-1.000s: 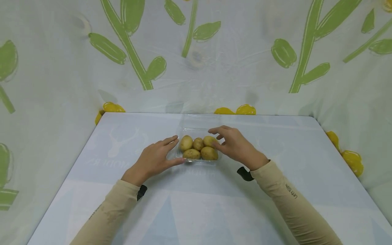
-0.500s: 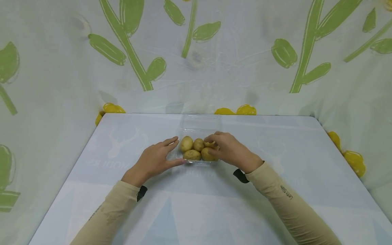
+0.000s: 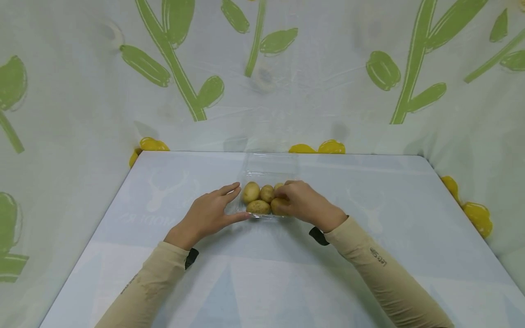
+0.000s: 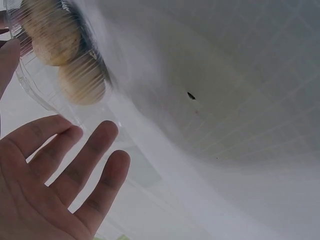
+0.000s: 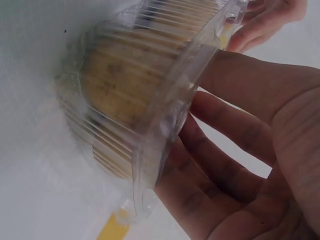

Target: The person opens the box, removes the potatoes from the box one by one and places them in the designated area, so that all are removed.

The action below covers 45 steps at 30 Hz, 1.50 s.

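A clear plastic clamshell box (image 3: 272,162) with its lid up holds several potatoes (image 3: 251,193) near the table's far edge. My left hand (image 3: 205,212) lies at its left side, fingers spread and fairly straight, thumb at the front rim. The left wrist view shows that hand's fingertips (image 4: 106,131) beside the ribbed plastic wall. Over the box's right end, my right hand (image 3: 305,203) reaches in, its thumb and fingers curled round a potato (image 3: 279,185) at the back right, mostly hidden. In the right wrist view the fingers dip past the rim, with potatoes (image 5: 117,75) behind the wall.
The white table (image 3: 262,282) has faint printed shapes and extends around the box. Behind it hangs a pale curtain (image 3: 320,91) with green leaves and yellow flowers. Dark straps (image 3: 318,236) sit at both wrists.
My right hand has moved left and down into the box, and its fingers have closed round the back right potato. The left hand stays in place.
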### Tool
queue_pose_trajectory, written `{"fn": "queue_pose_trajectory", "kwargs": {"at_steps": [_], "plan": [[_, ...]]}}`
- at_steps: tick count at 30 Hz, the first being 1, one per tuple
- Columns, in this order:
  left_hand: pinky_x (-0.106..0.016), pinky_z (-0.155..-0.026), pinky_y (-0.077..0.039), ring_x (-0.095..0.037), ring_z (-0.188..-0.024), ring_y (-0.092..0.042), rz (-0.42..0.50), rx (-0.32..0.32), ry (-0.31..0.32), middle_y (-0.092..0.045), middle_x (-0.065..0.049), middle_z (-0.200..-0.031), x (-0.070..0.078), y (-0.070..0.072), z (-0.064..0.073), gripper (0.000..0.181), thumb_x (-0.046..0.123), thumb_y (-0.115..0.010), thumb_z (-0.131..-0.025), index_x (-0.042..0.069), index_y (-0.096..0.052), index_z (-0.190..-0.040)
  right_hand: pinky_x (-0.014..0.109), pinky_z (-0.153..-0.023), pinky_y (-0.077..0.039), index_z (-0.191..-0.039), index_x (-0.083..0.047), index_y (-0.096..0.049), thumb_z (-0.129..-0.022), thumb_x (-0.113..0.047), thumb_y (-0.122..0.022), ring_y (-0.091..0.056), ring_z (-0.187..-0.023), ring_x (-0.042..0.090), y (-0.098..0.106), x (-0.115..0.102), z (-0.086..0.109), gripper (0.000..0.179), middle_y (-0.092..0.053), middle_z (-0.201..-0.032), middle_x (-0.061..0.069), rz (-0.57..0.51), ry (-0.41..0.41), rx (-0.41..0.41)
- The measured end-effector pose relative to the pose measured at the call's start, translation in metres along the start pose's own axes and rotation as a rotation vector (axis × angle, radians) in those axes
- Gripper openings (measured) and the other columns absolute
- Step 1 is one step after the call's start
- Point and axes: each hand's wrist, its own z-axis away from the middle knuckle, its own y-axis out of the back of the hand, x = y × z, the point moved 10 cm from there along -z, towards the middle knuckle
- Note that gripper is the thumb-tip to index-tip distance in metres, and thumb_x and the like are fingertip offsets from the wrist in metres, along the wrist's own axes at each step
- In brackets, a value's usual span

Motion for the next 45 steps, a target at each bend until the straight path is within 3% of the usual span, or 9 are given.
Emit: {"fn": "queue_pose_trajectory", "kwargs": {"at_steps": [17,25,36,45], "plan": [[-0.049,-0.099,-0.051,-0.029,-0.135,-0.053,0.026,-0.005,-0.002,-0.048,-0.005,-0.154,0.000,0.001,-0.002,0.087,0.069,-0.065,-0.087,0.006,-0.054,-0.146,0.028,-0.074,-0.054,-0.107,-0.006,-0.078,-0.083,-0.013,-0.085,-0.060,-0.083,0.016,-0.004,-0.009,0.001,0.026,-0.065,-0.096,0.003,0.109,0.008,0.001],[-0.049,-0.099,-0.051,-0.028,-0.135,-0.053,0.029,-0.005,0.007,-0.049,-0.005,-0.154,0.000,0.000,-0.002,0.086,0.067,-0.068,-0.087,0.006,-0.055,-0.146,0.034,-0.081,-0.056,-0.107,-0.006,-0.075,-0.085,-0.010,-0.084,-0.064,-0.091,0.024,-0.009,-0.009,-0.001,0.024,-0.063,-0.108,0.010,0.083,0.001,-0.036],[-0.048,-0.098,-0.052,-0.027,-0.135,-0.052,0.025,-0.005,0.006,-0.048,-0.005,-0.154,0.002,0.001,-0.003,0.085,0.066,-0.069,-0.087,0.006,-0.054,-0.146,0.034,-0.083,-0.057,-0.108,-0.005,-0.076,-0.085,-0.008,-0.083,-0.064,-0.095,0.024,-0.010,-0.006,-0.001,0.025,-0.062,-0.110,0.010,0.061,-0.007,-0.022],[-0.049,-0.097,-0.052,-0.028,-0.136,-0.052,0.013,-0.019,0.014,-0.048,-0.006,-0.154,0.001,0.002,-0.001,0.084,0.064,-0.069,-0.087,0.006,-0.054,-0.146,0.035,-0.086,-0.055,-0.111,-0.005,-0.076,-0.085,-0.006,-0.083,-0.063,-0.099,0.022,-0.009,-0.010,0.000,0.027,-0.066,-0.110,0.009,0.065,0.057,0.008]]}}
